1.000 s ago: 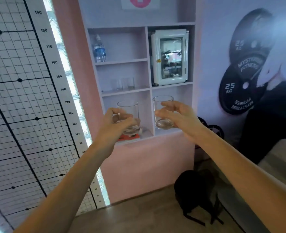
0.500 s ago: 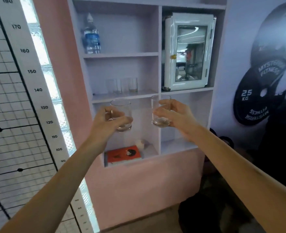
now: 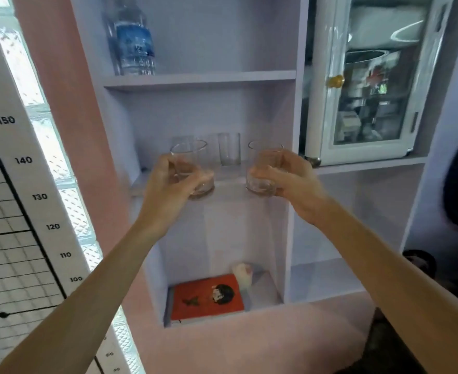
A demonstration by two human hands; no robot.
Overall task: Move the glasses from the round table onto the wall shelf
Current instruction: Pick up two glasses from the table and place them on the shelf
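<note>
My left hand grips a clear short glass and my right hand grips a second clear glass. Both glasses are upright and held at the front edge of the middle wall shelf, their bases about level with the board. Farther back on that shelf stands a clear glass; more glass behind my left-hand glass is blurred. The round table is out of view.
A water bottle stands on the shelf above. A white glass-door cabinet fills the right compartment. Below lie a red book and a small white object. A height chart covers the wall on the left.
The shelf unit has grown much larger in view as I came closer. Both hands have risen with their glasses from the lower compartment's level to the middle shelf's edge.
</note>
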